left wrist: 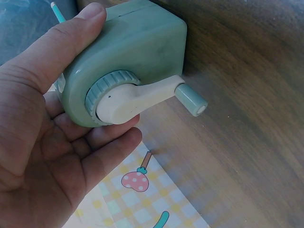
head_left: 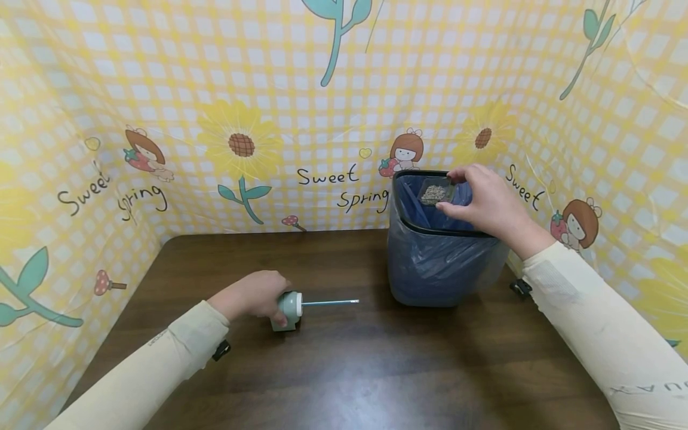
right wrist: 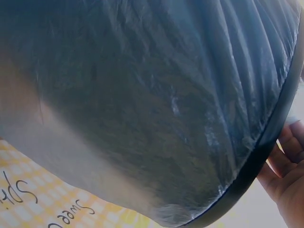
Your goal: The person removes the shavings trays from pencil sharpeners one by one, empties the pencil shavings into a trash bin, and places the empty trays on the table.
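Head view shows your desk (head_left: pixel 279 382) bearing the blue-lined bin (head_left: pixel 430 269). Left of it, your left hand (head_left: pixel 260 292) grips the green sharpener (head_left: pixel 291 306); it should be stiff, smooth and fairly light, best held round its body, clear of the crank (left wrist: pixel 140 99). Your right hand (head_left: pixel 488 200) pinches the clear tray (head_left: pixel 438 181) at the bin's mouth; judge it light and brittle; hold its edge. A pencil (head_left: pixel 330 303) juts from the sharpener; pale shavings (head_left: pixel 434 194) lie in the tray.
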`<state>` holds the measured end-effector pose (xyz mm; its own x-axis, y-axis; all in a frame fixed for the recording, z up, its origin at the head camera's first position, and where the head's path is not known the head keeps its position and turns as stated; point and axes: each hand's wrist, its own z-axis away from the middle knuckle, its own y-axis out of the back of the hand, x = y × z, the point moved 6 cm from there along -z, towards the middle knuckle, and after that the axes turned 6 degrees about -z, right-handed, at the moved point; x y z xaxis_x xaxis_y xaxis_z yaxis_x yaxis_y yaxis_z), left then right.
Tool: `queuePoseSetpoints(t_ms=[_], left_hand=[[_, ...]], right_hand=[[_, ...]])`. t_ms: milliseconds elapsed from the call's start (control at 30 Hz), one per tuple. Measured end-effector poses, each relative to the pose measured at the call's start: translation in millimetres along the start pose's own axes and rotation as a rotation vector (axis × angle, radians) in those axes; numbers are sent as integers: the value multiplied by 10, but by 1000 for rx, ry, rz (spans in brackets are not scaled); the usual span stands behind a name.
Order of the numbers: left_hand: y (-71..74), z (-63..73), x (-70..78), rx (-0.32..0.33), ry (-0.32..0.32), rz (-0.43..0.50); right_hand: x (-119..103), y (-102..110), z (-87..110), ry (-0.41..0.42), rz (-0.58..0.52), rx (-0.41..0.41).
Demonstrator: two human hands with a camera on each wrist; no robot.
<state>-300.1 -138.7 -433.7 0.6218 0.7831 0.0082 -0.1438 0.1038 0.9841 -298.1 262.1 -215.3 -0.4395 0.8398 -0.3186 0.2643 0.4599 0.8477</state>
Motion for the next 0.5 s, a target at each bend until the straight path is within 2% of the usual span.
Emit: queuePoseSetpoints(t_ms=[500], left_hand=[[9, -4, -6, -1, 4, 3]], right_hand=[[5, -12, -46, 50, 93, -25]])
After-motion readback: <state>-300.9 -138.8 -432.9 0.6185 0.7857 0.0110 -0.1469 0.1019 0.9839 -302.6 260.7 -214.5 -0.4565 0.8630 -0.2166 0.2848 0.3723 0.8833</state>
